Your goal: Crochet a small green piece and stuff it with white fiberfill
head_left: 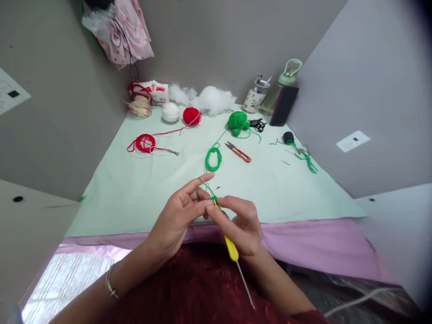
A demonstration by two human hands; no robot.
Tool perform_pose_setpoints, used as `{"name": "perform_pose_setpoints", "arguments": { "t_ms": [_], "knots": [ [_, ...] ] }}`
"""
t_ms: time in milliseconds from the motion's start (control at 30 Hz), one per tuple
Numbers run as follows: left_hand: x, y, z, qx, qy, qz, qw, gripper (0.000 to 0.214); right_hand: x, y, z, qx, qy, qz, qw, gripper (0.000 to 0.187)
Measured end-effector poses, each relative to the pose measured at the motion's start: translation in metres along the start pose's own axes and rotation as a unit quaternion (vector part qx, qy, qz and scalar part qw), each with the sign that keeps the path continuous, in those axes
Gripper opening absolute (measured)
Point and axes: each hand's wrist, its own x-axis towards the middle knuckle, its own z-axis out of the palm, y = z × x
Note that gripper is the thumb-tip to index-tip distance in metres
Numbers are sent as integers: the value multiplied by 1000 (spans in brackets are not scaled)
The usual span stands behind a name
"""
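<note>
My right hand (241, 225) grips a crochet hook (231, 247) by its yellow handle, its long metal end slanting down toward my lap. Green yarn (206, 182) runs over the raised index finger of my left hand (184, 207) and around another finger. The left thumb and a finger pinch the yarn beside the hook's upper tip, where a small green knot of stitches (214, 198) sits. Both hands meet above the table's front edge. Just beyond them lies a loose coil of green yarn (213, 159), whose strand leads back to a green yarn ball (238, 120).
Orange thread snips (238, 152) lie right of the coil. Farther back are black scissors (258, 124), a red yarn ball (192, 116), a white ball (170, 112) and white stuffing (212, 100). A phone (284, 106) leans against a green bottle (275, 94). Red yarn (145, 143) lies coiled at left.
</note>
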Motion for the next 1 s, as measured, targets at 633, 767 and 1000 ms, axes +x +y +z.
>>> {"name": "perform_pose_setpoints", "arguments": {
  "t_ms": [633, 767, 1000],
  "knots": [
    [1, 3, -6, 121, 2, 75, 990, 61, 27, -15, 1, 329, 93, 248, 907, 14],
    [2, 6, -6, 55, -20, 15, 998, 68, 30, -12, 1, 393, 100, 286, 868, 11],
    [3, 10, -12, -38, -121, -46, 991, 49, 39, -1, -7, 477, 85, 401, 777, 22]
  ]
}}
